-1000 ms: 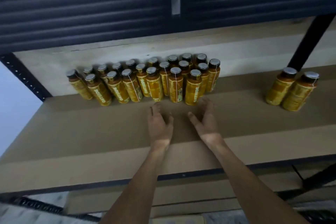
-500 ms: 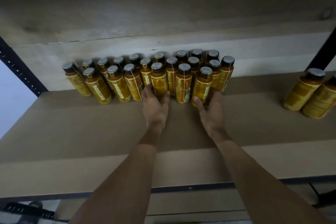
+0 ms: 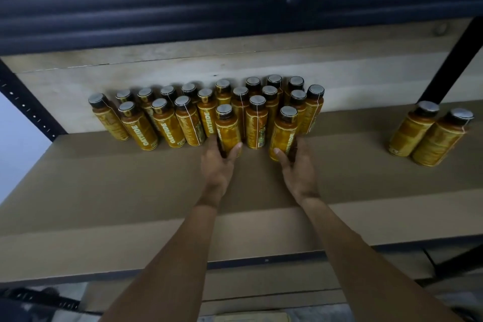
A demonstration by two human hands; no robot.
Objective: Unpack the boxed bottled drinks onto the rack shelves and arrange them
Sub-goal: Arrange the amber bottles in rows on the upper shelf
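Note:
Several amber bottles with dark caps (image 3: 167, 125) stand packed in rows at the back of the brown rack shelf (image 3: 104, 191). My left hand (image 3: 218, 165) grips the base of one front bottle (image 3: 226, 128), which stands slightly ahead of the row. My right hand (image 3: 296, 167) grips the base of another front bottle (image 3: 285, 133), also ahead of the row. Two more bottles (image 3: 431, 136) stand apart at the right.
A dark ribbed shelf beam (image 3: 183, 0) hangs above the bottles. Black rack uprights stand at the left (image 3: 26, 110) and right (image 3: 454, 55). The shelf's front edge (image 3: 261, 261) runs below my forearms, with a lower shelf beneath.
Both hands moved forward from the bare shelf to the front row, and each took hold of a bottle. The two gripped bottles now stand slightly ahead of their row.

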